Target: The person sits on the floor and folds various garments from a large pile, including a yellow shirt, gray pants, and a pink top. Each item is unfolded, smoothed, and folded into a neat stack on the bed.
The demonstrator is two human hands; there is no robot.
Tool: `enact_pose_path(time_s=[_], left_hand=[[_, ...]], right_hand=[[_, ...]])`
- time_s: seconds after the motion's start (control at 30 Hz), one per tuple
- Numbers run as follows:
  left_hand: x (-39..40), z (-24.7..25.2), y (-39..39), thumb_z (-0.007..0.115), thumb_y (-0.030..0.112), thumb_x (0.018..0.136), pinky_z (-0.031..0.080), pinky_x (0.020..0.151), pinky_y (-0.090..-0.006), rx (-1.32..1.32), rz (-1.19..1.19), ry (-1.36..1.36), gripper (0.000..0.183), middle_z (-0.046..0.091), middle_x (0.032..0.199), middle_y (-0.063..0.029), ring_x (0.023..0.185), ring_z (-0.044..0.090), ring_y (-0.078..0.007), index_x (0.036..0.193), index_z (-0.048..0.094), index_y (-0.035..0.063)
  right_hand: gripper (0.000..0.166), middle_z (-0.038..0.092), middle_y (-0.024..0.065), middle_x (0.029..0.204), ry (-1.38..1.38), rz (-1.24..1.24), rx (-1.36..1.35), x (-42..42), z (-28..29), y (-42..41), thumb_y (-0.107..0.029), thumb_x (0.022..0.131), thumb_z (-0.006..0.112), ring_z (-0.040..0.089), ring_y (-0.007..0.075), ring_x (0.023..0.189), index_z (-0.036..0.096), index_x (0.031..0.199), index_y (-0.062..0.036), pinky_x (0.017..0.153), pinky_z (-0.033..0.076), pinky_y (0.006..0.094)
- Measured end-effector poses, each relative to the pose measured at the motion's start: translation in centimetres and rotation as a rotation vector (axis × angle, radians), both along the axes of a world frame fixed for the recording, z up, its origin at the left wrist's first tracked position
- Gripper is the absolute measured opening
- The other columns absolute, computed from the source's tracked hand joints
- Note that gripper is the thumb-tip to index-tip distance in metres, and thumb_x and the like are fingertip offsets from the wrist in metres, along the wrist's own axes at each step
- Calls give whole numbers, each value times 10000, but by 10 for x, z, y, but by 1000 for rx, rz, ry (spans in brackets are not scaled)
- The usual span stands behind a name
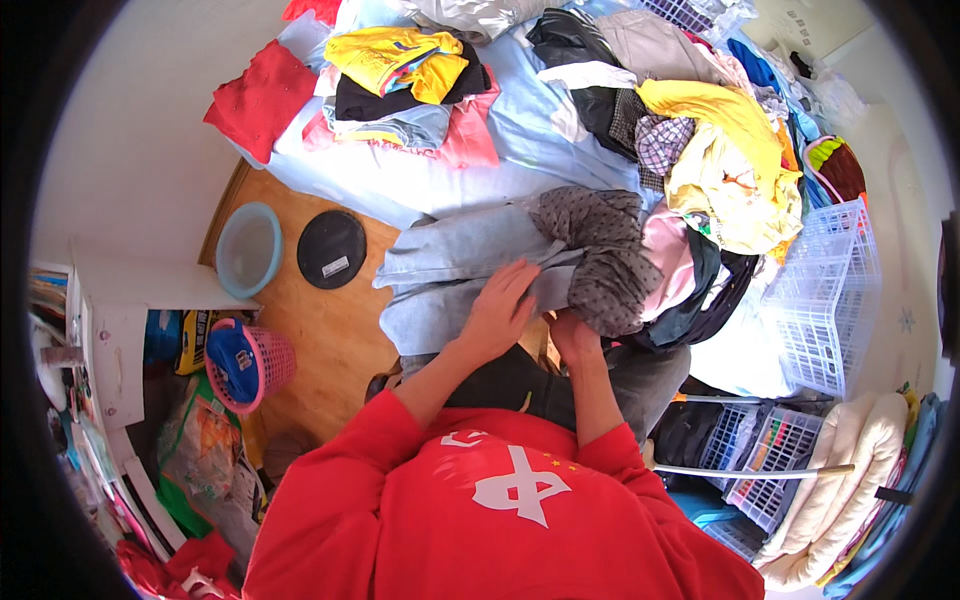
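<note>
A pair of light blue jeans lies across my lap, its leg ends to the left. My left hand rests on top of the denim with its fingers stretched out. At the near edge of the jeans, my right hand has its fingers curled around the cloth, fingertips hidden. A sheer grey dotted garment lies bunched just beyond it, overlapping the right end of the jeans. Next to that are a pink garment and a dark green one.
Folded clothes are stacked on the blue bedsheet, with a loose clothes heap on the right. A white plastic basket stands beyond. On the wooden floor are a blue basin, a black disc and a pink basket.
</note>
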State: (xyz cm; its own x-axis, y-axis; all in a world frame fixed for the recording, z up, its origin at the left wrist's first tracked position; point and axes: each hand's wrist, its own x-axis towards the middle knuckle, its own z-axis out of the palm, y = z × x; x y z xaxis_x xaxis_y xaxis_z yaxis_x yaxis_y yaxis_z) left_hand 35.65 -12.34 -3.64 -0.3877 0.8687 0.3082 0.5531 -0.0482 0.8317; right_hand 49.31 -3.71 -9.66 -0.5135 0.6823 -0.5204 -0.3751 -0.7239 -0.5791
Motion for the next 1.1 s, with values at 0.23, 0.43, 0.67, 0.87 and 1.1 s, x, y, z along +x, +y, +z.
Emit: enact_pose_path(time_s=[0.23,0.43,0.67,0.87,1.1], left_hand=[[-38,16,-139,518,152,903,460,628,-228,-225,15,-1072,179,605,754,-49,671,563,-103,885,596,-7],[-61,-86,-215,538,173,872,468,668,-278,-723,394,-867,208,611,835,-97,743,573,-160,975,601,4],[-48,-109,-157,547,182,851,436,855,-345,-471,231,-1387,470,532,1176,-181,1047,534,-227,1286,448,34],[-71,-127,-120,544,191,854,398,889,-358,112,264,-1825,468,520,1200,-165,1082,510,-226,1289,448,49],[-99,-114,-122,539,202,858,354,929,-374,470,302,-1828,464,506,1227,-146,1122,482,-225,1292,449,66]], right_hand=[[457,497,24,1239,272,-40,-21,-8,-22,23,-410,856,511,444,201,1155,478,1214,-129,999,339,379],[387,527,45,1212,209,-138,-94,0,-69,45,-334,897,478,486,211,1115,500,1194,-87,988,371,364],[455,477,93,1288,263,-163,95,22,-34,55,-361,927,391,446,283,1176,440,1283,-83,1023,336,428],[492,374,136,1355,-168,506,412,-74,34,7,-291,853,487,330,288,1265,431,1265,-28,1028,298,444],[467,318,181,1396,-462,917,1667,-115,75,-43,-67,644,541,222,357,1331,458,1093,27,1077,174,473]])
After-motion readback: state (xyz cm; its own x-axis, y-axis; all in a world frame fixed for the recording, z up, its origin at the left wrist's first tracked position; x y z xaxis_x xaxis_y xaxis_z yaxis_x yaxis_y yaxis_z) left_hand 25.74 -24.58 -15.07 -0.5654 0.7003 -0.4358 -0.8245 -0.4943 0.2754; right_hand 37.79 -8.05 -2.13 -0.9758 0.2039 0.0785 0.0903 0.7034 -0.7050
